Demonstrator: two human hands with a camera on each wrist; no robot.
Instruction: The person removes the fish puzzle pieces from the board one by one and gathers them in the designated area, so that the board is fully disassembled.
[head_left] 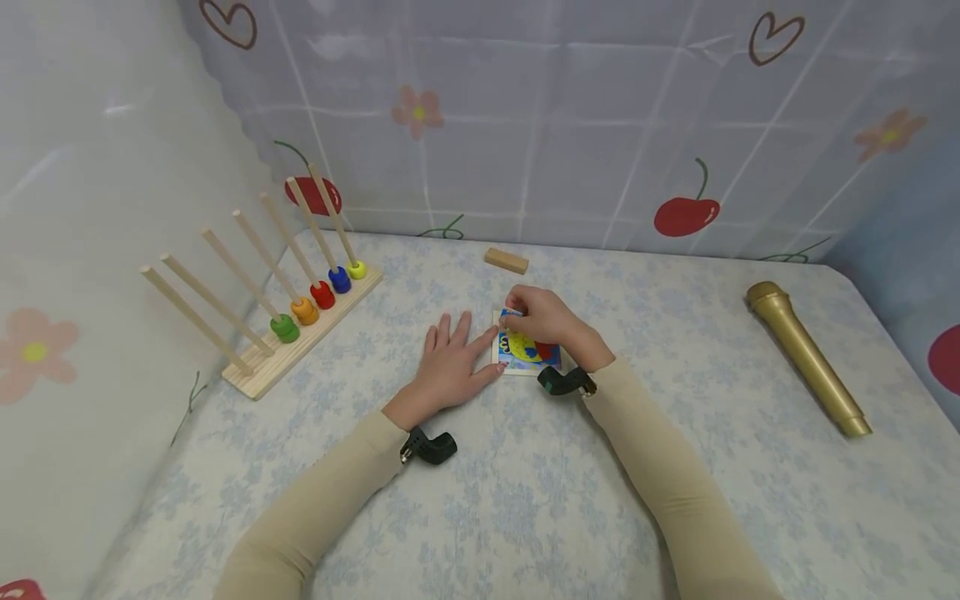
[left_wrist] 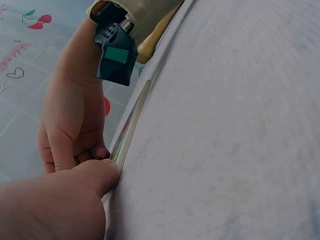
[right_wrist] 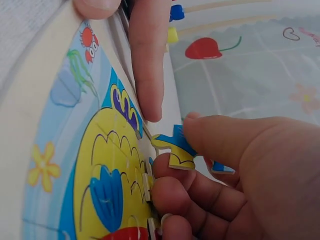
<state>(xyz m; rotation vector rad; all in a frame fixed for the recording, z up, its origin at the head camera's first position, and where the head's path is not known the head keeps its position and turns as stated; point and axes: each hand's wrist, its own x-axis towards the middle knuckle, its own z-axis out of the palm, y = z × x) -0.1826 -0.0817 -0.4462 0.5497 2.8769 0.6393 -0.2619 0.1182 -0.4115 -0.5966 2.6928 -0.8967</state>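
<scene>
A small wooden jigsaw board (right_wrist: 30, 95) with a yellow fish picture (right_wrist: 102, 135) lies on the table between the hands. My right hand (head_left: 553, 321) pinches a blue and yellow puzzle piece (right_wrist: 181, 158) between thumb and fingers, over the board's far edge. Behind that thumb shows another blue bit (right_wrist: 223, 168), mostly hidden by the hand. My left hand (head_left: 452, 367) lies palm down with fingers spread, its index finger and thumb at the board's left edge. Several pieces near the fish's side stand slightly raised in the right wrist view.
A wooden peg stand (head_left: 273, 367) with coloured rings stands at the left. Behind the board lies a small wooden block (head_left: 506, 260). A gold microphone (head_left: 810, 358) rests at the right. Patterned curtains (head_left: 525, 125) hang along the table's back edge and sides.
</scene>
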